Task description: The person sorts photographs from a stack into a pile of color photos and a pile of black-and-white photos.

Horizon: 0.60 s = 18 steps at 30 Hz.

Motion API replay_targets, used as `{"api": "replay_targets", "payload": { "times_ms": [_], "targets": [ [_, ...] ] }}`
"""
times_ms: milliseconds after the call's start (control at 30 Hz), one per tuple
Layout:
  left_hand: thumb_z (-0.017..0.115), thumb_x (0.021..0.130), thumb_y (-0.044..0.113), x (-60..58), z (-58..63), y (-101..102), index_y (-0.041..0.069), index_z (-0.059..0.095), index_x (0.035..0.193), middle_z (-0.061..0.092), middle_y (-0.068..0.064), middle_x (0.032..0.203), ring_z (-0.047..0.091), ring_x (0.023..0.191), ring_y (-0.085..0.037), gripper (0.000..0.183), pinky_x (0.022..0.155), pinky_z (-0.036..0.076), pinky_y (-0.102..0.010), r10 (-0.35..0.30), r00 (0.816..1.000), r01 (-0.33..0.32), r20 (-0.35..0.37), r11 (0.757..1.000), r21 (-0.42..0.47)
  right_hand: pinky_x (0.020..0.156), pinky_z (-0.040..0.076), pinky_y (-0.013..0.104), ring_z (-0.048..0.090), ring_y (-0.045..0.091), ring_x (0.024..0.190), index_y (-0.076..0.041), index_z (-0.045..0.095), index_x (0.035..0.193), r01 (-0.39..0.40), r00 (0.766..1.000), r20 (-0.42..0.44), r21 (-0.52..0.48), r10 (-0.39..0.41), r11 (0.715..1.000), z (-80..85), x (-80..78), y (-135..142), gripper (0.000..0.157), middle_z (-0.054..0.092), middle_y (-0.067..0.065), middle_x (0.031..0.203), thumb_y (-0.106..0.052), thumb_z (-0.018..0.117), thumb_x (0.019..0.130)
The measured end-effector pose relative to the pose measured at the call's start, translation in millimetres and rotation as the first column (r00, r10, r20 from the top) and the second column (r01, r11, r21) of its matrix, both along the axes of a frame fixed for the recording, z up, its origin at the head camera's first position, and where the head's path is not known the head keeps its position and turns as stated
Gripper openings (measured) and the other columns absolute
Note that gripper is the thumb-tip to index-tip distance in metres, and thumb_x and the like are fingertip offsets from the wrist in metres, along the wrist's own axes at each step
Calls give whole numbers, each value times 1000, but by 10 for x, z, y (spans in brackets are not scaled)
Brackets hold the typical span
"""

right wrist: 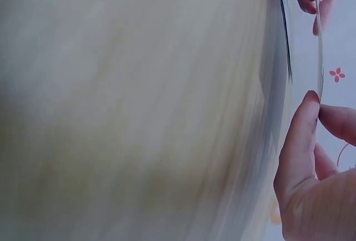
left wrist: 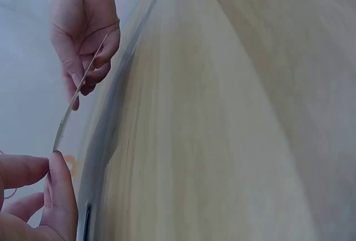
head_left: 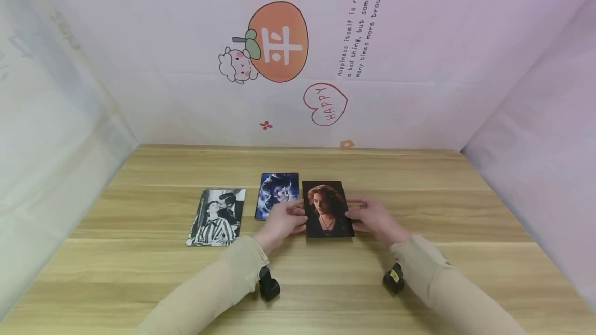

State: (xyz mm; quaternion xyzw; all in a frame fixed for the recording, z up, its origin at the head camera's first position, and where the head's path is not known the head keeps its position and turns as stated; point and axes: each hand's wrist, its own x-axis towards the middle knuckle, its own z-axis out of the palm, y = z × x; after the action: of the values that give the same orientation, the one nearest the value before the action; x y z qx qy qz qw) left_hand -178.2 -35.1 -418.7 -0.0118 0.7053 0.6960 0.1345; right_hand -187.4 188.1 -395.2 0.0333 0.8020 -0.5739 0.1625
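Observation:
Between my two hands is a stack of photo cards, its top print (head_left: 328,210) a dark portrait of a person with reddish hair. My left hand (head_left: 283,222) pinches its left edge between thumb and fingers. On the opposite edge my right hand (head_left: 374,218) pinches it the same way. Seen edge-on in the left wrist view, the photo stack (left wrist: 65,119) is thin and slightly bowed, raised above the tabletop. Just left of it lies a blue photo card (head_left: 278,190), partly covered by my left hand.
A black-and-white photo pile (head_left: 216,217) lies farther left on the wooden table (head_left: 307,288), its edges slightly uneven. White printed cloth (head_left: 186,87) walls in the table at the back and on both sides. Black wrist cameras (head_left: 268,284) hang under the sleeves.

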Motion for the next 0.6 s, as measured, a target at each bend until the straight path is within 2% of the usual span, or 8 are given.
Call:
{"api": "replay_targets", "payload": {
  "times_ms": [267,467,600],
  "targets": [
    [57,86,-9,-38,-6,-205,-6,43,137,57,-19,107,61,87,-17,53,77,59,-29,-8,999,7,-31,998,-60,67,55,22,61,10,79,4,46,135,11,1000,-7,0,-11,1000,-14,-50,-191,45,64,14,104,-2,55,91],
    [55,85,-12,-87,-9,-378,-7,42,137,56,-20,105,62,86,-18,55,79,59,-30,-23,999,20,-27,995,-101,64,54,20,61,11,79,3,47,134,1,1000,-9,7,-1,1000,-40,-112,-364,44,64,19,110,-1,54,91],
    [54,85,-12,-121,-10,-492,-8,41,137,56,-19,105,61,84,-17,55,79,59,-30,-20,999,15,-35,991,-132,61,52,18,59,11,76,3,48,133,21,1000,2,-17,-21,1000,-61,-161,-495,44,63,21,113,0,54,90]
  ]
}}
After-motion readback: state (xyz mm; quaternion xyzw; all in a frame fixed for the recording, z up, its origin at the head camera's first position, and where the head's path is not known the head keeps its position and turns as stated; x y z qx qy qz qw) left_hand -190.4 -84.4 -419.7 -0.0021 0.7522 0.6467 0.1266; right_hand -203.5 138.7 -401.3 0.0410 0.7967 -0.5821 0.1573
